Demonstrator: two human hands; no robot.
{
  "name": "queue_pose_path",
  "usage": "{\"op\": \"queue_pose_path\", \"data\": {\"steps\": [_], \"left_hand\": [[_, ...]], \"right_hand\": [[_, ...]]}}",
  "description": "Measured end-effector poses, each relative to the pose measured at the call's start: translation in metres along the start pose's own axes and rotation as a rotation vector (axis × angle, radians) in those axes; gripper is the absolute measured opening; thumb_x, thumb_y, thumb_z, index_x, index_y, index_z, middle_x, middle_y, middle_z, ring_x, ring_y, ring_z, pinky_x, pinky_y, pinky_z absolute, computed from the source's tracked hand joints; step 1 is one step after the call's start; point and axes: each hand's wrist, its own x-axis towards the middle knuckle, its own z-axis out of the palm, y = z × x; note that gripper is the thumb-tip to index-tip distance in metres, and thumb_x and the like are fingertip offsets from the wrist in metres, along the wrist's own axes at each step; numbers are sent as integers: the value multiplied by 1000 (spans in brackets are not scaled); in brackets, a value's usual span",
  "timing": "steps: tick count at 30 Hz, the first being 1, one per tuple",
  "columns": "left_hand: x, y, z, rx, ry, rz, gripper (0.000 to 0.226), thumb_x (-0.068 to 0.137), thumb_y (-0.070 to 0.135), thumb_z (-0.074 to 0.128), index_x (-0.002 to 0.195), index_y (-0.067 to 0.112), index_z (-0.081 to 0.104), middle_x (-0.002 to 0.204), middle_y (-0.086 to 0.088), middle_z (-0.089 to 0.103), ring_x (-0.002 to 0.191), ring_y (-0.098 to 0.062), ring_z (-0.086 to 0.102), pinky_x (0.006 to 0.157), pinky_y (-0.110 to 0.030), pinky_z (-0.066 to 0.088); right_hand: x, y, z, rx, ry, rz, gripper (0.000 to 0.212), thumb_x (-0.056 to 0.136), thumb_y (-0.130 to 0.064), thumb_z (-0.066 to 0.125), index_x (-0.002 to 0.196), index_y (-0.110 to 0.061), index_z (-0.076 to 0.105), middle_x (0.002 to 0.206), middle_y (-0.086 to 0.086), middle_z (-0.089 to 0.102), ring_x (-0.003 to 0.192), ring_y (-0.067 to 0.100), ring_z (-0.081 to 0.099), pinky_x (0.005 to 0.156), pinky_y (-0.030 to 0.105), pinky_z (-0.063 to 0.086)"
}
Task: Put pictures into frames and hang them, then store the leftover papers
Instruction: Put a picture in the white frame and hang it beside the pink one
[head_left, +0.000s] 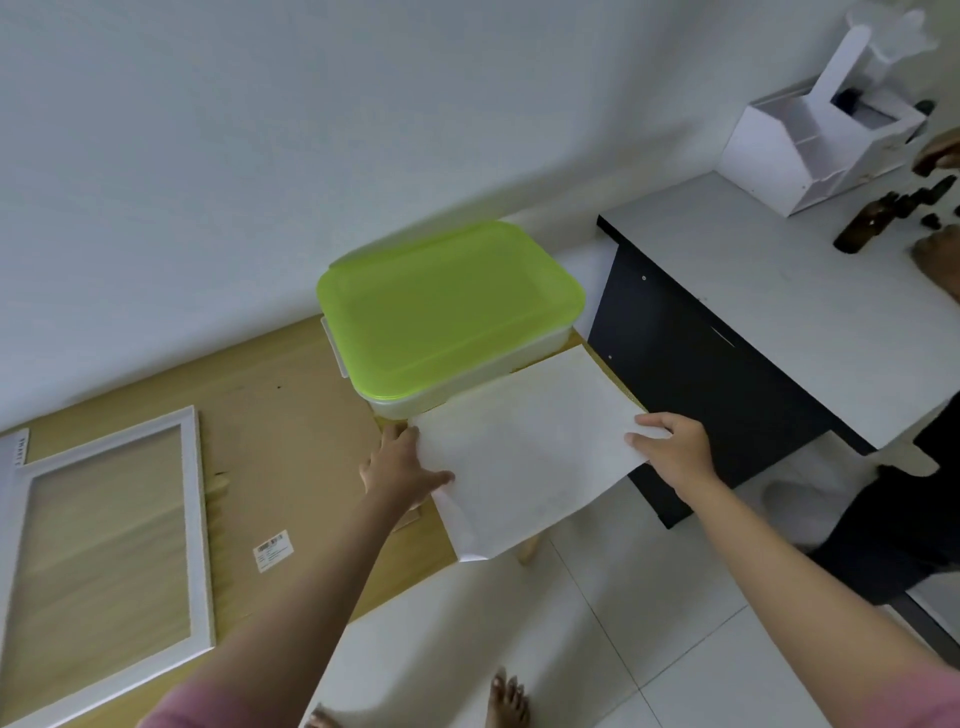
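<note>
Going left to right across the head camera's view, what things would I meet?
White frame → label sticker → left hand → green-lidded box → right hand → white organizer

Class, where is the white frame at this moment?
In the head view, the frame lies flat on the wooden table at the lower left, left of a small label.

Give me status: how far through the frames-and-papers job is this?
Late stage, apparently. In hand: the left hand and right hand hold the white papers at the table edge, by the storage box. Left: its green lid is still on, so the papers aren't stored. One white frame lies on the table, seemingly empty. No hung frames in view.
</note>
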Motion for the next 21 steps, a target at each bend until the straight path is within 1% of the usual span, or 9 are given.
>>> {"op": "queue_pose_path", "data": {"steps": [4, 7, 10, 14, 17, 19, 21], "left_hand": [[2, -2, 3, 44, 16, -12, 86, 63, 50, 76, 135, 20, 38, 142, -3, 28, 128, -29, 34, 103, -46, 30], [4, -6, 5, 46, -5, -49, 94, 61, 55, 75, 138, 22, 31, 140, -7, 23, 130, -30, 30, 107, -48, 27], [6, -7, 5, 49, -17, -44, 88, 60, 56, 75, 131, 24, 34, 137, -7, 22, 128, -29, 30, 106, -48, 27], [9, -5, 4, 79, -35, -42, 89, 62, 56, 74, 133, 24, 32, 136, -8, 21, 129, -30, 29, 106, -49, 28], [8, -6, 6, 67, -4, -44, 83, 65, 55, 73, 131, 23, 34, 135, -8, 22, 128, -30, 30, 105, -49, 28], [6, -6, 7, 41, 40, -47, 76, 69, 53, 71, 129, 20, 37, 135, -8, 24, 127, -31, 32, 105, -48, 28], [3, -6, 9, 21, 78, -44, 74, 72, 51, 68, 131, 19, 38, 136, -9, 26, 126, -31, 33, 105, -48, 28]], "right_hand": [[6, 0, 4, -55, -9, -16, 34, 81, -9, 71, 114, -7, 64, 122, 10, 60, 115, 27, 55, 90, 32, 45], [9, 4, 4, -177, -35, -74, 35, 81, -13, 71, 115, -7, 63, 124, 11, 58, 116, 27, 53, 90, 32, 44], [9, 7, 2, -238, -44, -99, 35, 81, -16, 71, 115, -9, 64, 124, 12, 53, 110, 26, 53, 85, 29, 43], [10, 11, 3, -279, -25, -124, 35, 81, -19, 71, 115, -12, 64, 125, 12, 48, 98, 20, 50, 83, 28, 42], [11, 13, 7, -312, -2, -131, 35, 83, -22, 69, 117, -15, 63, 127, 11, 42, 94, 18, 48, 82, 27, 43], [9, 12, 11, -348, 21, -128, 35, 84, -26, 68, 117, -17, 62, 127, 11, 41, 98, 22, 49, 81, 29, 45], [7, 11, 14, -437, 69, -131, 34, 84, -31, 68, 115, -19, 63, 126, 10, 41, 107, 26, 45, 80, 33, 47]]}}
